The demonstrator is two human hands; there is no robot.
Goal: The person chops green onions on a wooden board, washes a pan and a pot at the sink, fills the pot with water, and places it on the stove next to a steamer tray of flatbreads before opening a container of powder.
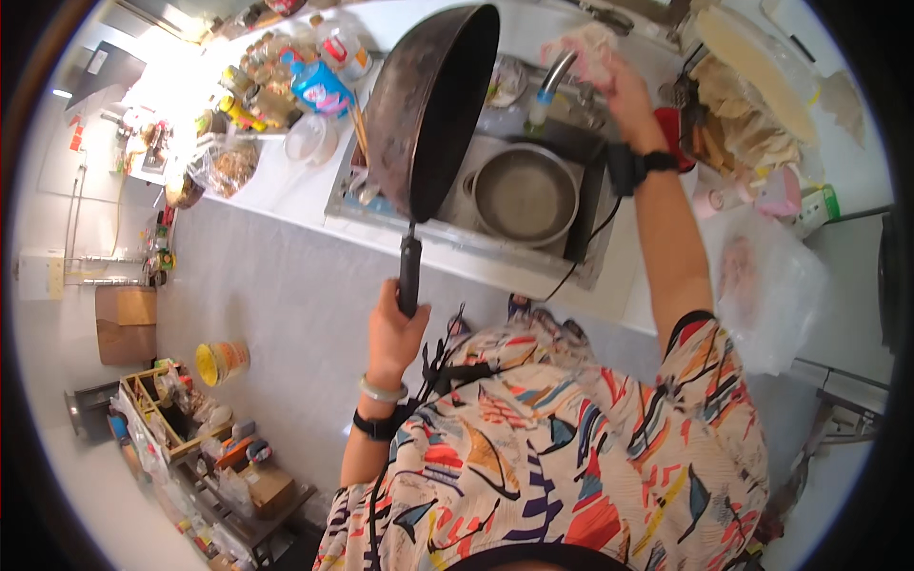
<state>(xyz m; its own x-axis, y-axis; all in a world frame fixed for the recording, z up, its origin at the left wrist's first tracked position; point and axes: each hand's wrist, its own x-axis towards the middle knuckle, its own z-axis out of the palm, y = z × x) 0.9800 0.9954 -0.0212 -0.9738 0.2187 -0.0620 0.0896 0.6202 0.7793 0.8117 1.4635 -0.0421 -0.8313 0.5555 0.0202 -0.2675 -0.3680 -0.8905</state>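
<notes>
My left hand [395, 332] grips the black handle of a wok [410, 121], which is tilted on its side over the left part of the sink, its dark inside facing right. My right hand [628, 96] holds a pink and white cloth [587, 53] behind the faucet [559, 71]. Below the faucet a round metal pot [526, 195] with liquid in it stands in the sink [457, 214]. A cable runs from the device on my right wrist down past the sink's edge.
Left of the wok are a blue detergent bottle [321, 87], a plastic tub [310, 140] and a bagged item [230, 166]. Utensils [703, 143] and a plastic bag [767, 285] lie to the right. A yellow bucket [221, 361] stands on the floor near a low shelf [214, 492].
</notes>
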